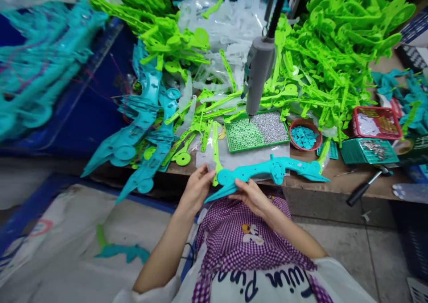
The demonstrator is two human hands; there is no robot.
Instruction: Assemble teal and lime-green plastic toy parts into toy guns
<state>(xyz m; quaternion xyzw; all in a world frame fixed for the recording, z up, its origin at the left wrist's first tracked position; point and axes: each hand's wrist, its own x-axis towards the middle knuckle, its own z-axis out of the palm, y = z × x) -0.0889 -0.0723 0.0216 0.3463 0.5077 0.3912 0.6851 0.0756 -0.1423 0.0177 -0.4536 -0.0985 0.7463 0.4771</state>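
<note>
My right hand [252, 198] is closed around the forked left end of a long turquoise plastic part [257, 168], thumb on top. The part stretches to the right along the bench's front edge and has a round disc near my fingers. My left hand [196, 187] has its fingers pinched at the lower end of a slim lime-green plastic part [216, 149], beside that disc. Some of its fingertips are hidden. Above hangs a grey electric screwdriver [259, 73], its bit over a green tray [258, 146] of small screws.
Heaps of lime-green parts [334, 62] and translucent parts [220, 18] cover the bench's back. Bundled turquoise parts [143, 102] lie left. To the right are a red bowl [292, 139] of turquoise pieces, a red basket [377, 135], a teal basket [354, 153] of metal pieces and a hammer [368, 187].
</note>
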